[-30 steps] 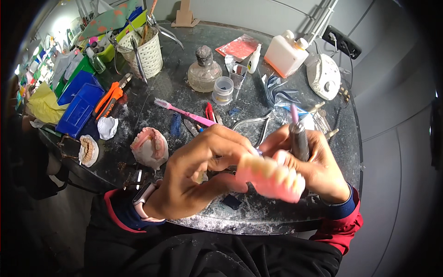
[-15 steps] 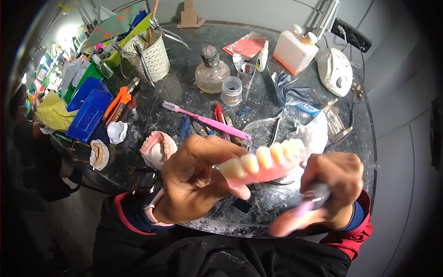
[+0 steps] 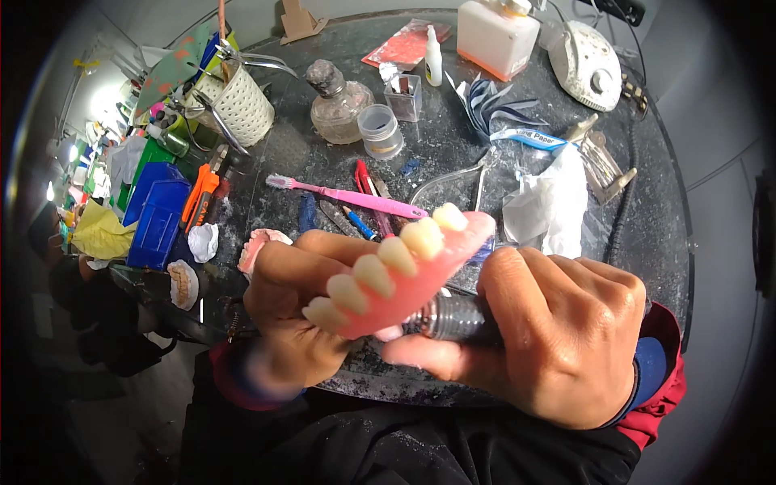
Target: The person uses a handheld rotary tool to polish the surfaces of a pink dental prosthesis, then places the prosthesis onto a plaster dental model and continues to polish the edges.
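Note:
My left hand, low in the centre, grips a pink denture with yellowish-white teeth, held tilted with its right end raised. My right hand is closed around a dark metal handpiece, whose front end is hidden behind the lower edge of the denture; my thumb lies beneath it. Behind the denture a pink toothbrush lies among pens. A plaster model with pink gum is partly covered by my left fingers, and a smaller cast stands further left.
A dark dusty bench carries a white tool basket, glass burner, small jar, plastic canister, white control unit, crumpled white paper, blue bins and orange-handled pliers.
The denture has tilted, its right end rising. My right hand has turned and moved up, bringing the handpiece from low right to under the denture. The view has shifted.

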Demonstrator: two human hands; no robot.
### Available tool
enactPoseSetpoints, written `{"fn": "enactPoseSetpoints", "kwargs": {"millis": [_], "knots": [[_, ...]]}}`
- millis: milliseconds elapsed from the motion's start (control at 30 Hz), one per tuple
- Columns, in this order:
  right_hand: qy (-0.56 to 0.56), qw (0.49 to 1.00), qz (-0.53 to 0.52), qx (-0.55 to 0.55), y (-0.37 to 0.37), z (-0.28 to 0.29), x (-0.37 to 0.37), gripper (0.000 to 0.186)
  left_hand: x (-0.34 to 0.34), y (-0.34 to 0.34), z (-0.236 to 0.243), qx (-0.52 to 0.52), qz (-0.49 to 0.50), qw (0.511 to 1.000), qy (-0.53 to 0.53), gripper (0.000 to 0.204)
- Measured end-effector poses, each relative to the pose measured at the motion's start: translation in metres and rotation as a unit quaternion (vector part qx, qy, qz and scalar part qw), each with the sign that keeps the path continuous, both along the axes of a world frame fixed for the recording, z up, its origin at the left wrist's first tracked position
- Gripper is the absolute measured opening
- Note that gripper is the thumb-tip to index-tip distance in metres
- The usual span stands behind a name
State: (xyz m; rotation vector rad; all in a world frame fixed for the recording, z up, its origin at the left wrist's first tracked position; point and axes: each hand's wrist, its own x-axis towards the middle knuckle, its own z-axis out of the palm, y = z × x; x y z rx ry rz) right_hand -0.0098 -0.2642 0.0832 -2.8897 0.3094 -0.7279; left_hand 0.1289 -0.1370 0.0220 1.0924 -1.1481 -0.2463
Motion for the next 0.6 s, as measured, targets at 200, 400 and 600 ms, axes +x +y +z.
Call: {"fn": "enactPoseSetpoints", "kwargs": {"millis": [200,400,600], "knots": [[-0.013,1.0,0.004,-0.027,0.001,0.001,-0.002,0.059,-0.005,0.002,0.001,0.009,0.038,0.999,0.001,0.032],[-0.082,0.996,-0.002,-0.035,0.001,-0.001,0.002,0.056,-0.006,0.002,-0.002,0.016,0.055,0.998,0.004,0.034],[-0.005,0.998,-0.012,-0.061,0.002,-0.003,0.0,0.055,-0.007,0.003,-0.002,0.02,0.068,0.997,0.006,0.035]]}}
